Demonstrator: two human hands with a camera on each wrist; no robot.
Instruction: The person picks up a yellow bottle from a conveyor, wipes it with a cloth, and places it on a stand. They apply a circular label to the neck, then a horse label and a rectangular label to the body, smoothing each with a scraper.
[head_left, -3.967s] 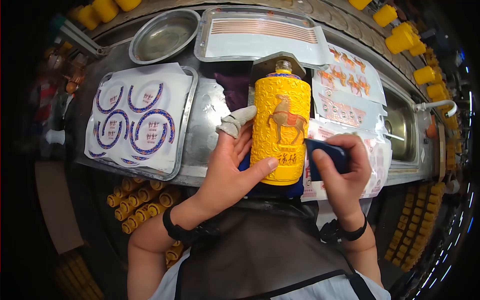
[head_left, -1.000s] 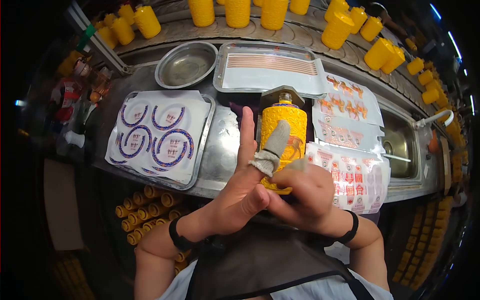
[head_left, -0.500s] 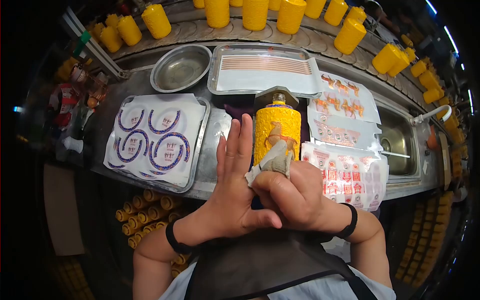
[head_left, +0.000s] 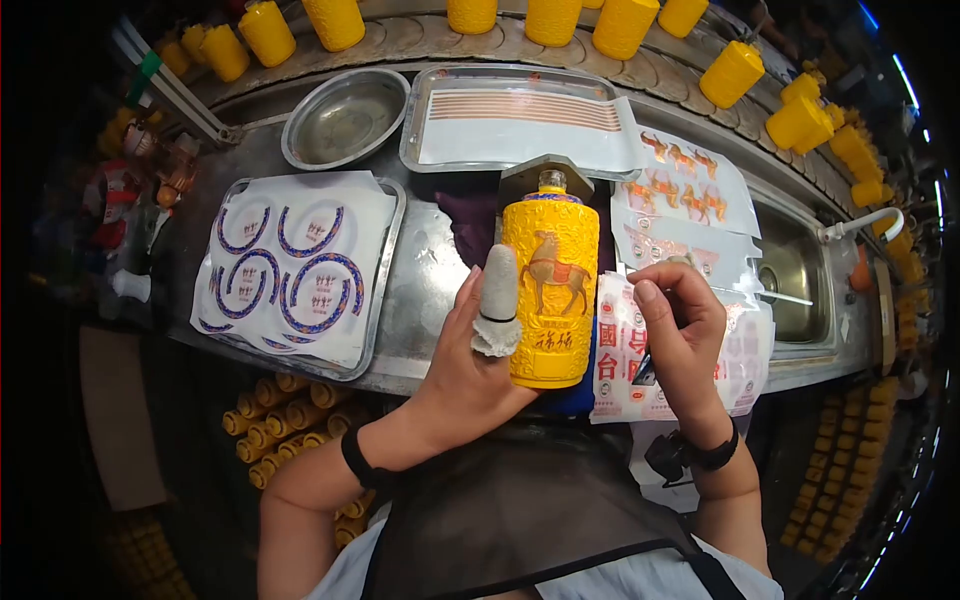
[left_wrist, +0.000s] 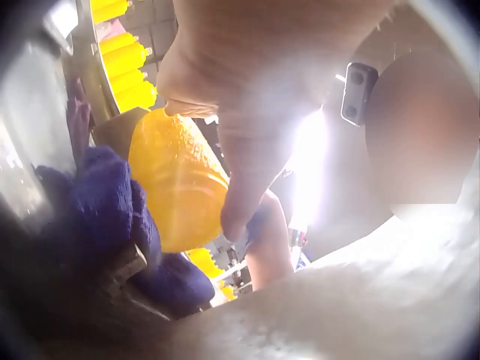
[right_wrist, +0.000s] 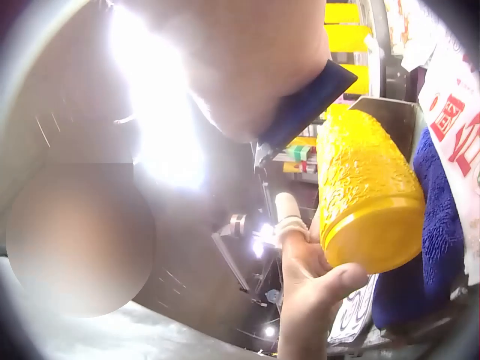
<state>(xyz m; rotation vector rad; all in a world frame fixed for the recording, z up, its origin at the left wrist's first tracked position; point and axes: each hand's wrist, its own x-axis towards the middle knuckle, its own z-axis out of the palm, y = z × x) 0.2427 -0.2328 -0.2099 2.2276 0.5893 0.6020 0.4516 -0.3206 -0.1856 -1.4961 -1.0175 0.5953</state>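
A yellow embossed bottle (head_left: 553, 300) with a horse decal lies tilted on a blue towel (right_wrist: 439, 225), its neck toward a grey metal rest (head_left: 520, 178). My left hand (head_left: 465, 365) is at the bottle's left side in the head view, its thumb by the base. One finger, straight and upright, wears a grey fabric finger cot (head_left: 498, 290) with a dark band. To the right of the bottle, apart from it, my right hand (head_left: 688, 335) holds a flat dark blue scraper (right_wrist: 311, 101), mostly hidden by the hand in the head view.
A tray (head_left: 385, 290) of curved blue decals stands left. Behind are a metal bowl (head_left: 345, 120) and a tray (head_left: 410, 140) with striped sheets. Decal sheets (head_left: 735, 210) lie right, beside a sink (head_left: 800, 270). Yellow bottles (head_left: 625, 25) line the rear conveyor.
Four seconds ago the left hand held the bottle and the scraper was at its right side. Later my right hand tugged at the finger cot; now it has drawn back right and the bottle's front shows.
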